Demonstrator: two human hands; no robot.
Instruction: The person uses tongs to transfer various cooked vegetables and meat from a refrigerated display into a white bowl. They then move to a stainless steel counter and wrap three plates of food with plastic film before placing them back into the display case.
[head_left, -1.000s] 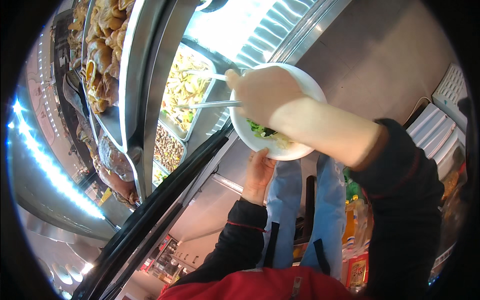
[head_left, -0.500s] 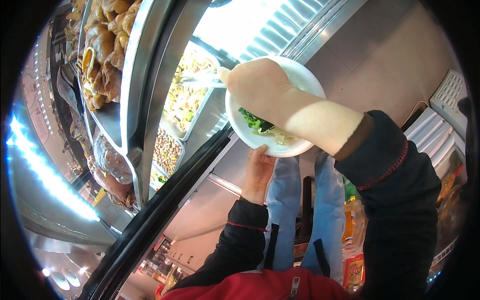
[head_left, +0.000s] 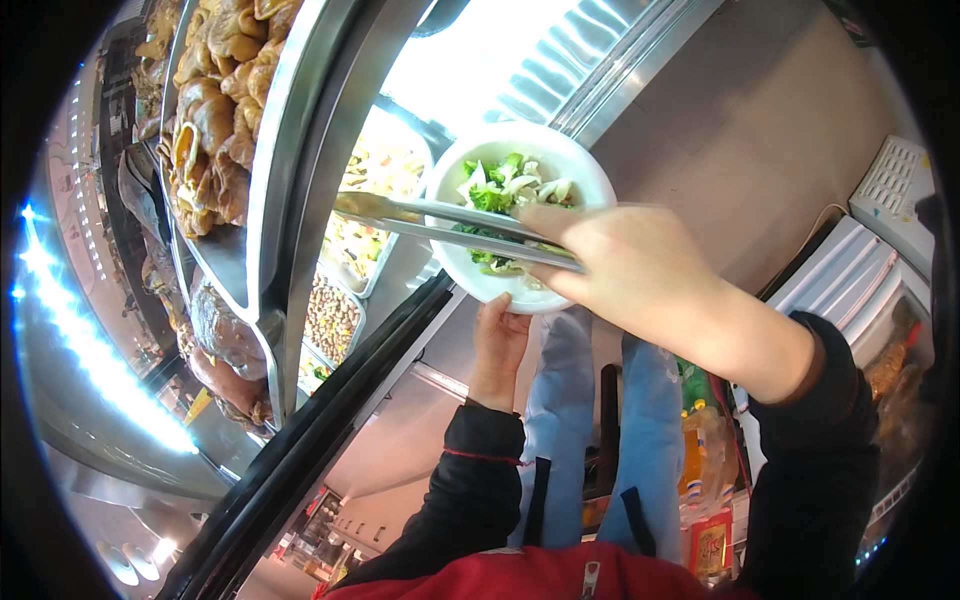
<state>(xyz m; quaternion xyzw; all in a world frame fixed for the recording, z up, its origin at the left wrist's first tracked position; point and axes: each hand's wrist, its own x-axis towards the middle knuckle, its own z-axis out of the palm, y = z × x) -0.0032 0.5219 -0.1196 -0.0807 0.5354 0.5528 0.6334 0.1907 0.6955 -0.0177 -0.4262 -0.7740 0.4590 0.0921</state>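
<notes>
A white bowl (head_left: pixel 585 175) with green and white vegetables rests on my left hand (head_left: pixel 499 338), which supports it from below. Above the bowl, my right hand (head_left: pixel 625 270) grips metal tongs (head_left: pixel 440 225). The tongs lie across the bowl and their tips point left toward the trays in the display case. I cannot tell whether the tips hold any food.
A glass-fronted display case (head_left: pixel 300 180) fills the left side, with a tray of pale chopped food (head_left: pixel 375 200), a tray of beans (head_left: pixel 332 318) and browned meat pieces (head_left: pixel 215 110) on a shelf. Bottles (head_left: pixel 700 470) stand on the floor at lower right, by white appliances (head_left: pixel 880 230).
My right hand has drawn back to the right, uncovering the bowl. The tongs now lie across the bowl instead of reaching into the tray, and the bowl shows more greens.
</notes>
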